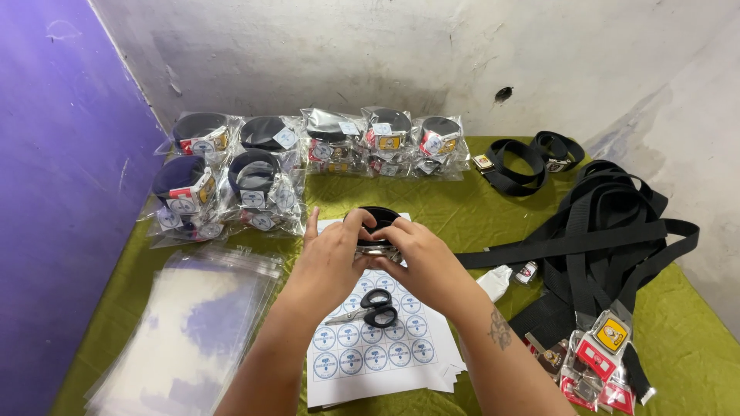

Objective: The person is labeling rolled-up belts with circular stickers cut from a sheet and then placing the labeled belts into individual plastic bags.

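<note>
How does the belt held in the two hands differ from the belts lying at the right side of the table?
The rolled belt is wound into a tight coil, while the loose belts lie unrolled in a tangled heap. The rolled belt is lifted over the sticker sheet, gripped by the left hand and right hand; the loose belts rest untouched on the green cloth. Both are black straps.

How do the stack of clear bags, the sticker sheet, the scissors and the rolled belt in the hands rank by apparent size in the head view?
1. Stack of clear bags, though it lies near the camera.
2. Sticker sheet.
3. Scissors and rolled belt: look alike; both hands partly cover the belt, so unranked.
</note>
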